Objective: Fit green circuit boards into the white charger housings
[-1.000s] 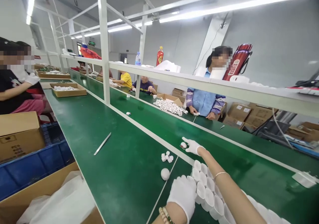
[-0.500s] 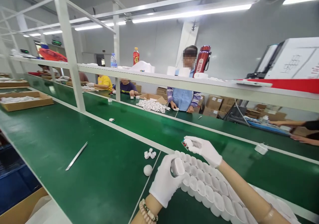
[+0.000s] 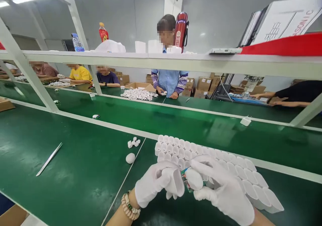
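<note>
Because the small white part is only pinched between the gloved left hand and right hand above the tray, it could be dropped if either grip is loosened.

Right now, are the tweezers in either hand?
No, the tweezers lie on the green belt, well apart from the left hand and right hand.

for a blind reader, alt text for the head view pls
Two white-gloved hands, left hand and right hand, hold small white parts together over a white cup tray on a green table. Other people work across the line.
</note>
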Tool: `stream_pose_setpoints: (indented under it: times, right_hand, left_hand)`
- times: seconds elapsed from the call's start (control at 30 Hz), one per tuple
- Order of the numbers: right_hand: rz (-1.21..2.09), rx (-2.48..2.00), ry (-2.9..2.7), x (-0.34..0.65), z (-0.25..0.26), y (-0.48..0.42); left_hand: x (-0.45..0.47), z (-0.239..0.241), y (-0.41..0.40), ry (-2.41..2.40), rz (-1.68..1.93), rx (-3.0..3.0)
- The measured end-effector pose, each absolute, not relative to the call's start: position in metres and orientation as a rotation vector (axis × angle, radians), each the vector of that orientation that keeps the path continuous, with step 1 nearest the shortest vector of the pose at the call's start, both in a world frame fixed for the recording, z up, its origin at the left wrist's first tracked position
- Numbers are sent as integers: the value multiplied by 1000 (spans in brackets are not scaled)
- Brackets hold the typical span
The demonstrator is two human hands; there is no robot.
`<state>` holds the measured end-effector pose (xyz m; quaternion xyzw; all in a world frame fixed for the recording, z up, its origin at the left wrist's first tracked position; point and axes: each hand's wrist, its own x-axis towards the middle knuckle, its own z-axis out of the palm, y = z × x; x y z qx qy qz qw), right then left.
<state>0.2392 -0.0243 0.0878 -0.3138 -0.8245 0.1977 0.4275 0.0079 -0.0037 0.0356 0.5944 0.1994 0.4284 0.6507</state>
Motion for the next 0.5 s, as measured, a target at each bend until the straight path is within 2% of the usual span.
stream_pose_setpoints:
  times: [0.3, 0.5]
  right_hand:
    - [462, -693, -2078, 227, 81, -29]
    - [455, -814, -2261, 227, 89, -33]
  left_hand:
    - [20, 42, -13, 411, 927, 1229]
    - [20, 41, -13, 426, 924, 1204]
